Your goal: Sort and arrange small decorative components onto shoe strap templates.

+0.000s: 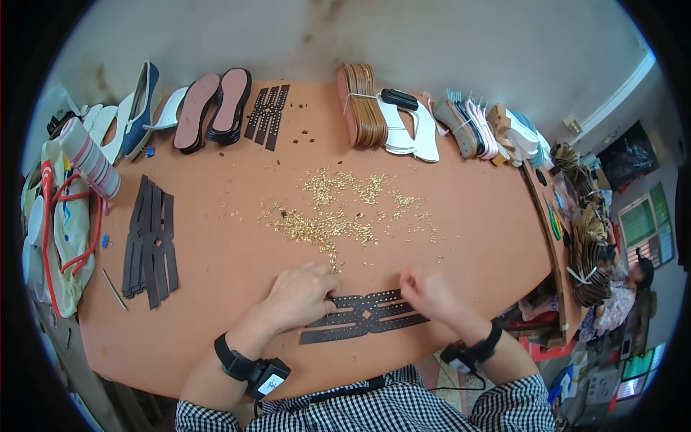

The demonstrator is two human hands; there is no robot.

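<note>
the dark strap piece (354,317) lies flat on the brown surface (216,216), near the edge by the person's body. it has long thin arms, rows of little dots, and a diamond hole in the middle. the left hand (301,294) is at its left end, with the fingers bent down over the tips of the top arms. i cannot tell if those fingers pinch the piece or just rest on it. the right hand (430,294) is at the other end, with its fingers curled in close to the thumb. i cannot tell if a tiny bit is held in them.

just past the hands, lots of tiny gold bits (317,227) are spread on the surface in messy heaps. a few dark specks lie there too.

on the left is a pile of dark straps (150,241) with the same kind of shape, and a thin stick (114,289) lies near it. at the back, another dark piece (268,117) full of holes lies beside two pink-topped soles (231,108). a blue shoe (140,115) leans to the left of them. to the right of that holey piece, a tied brown bundle (368,108) stands next to some white shapes (426,137).
</note>
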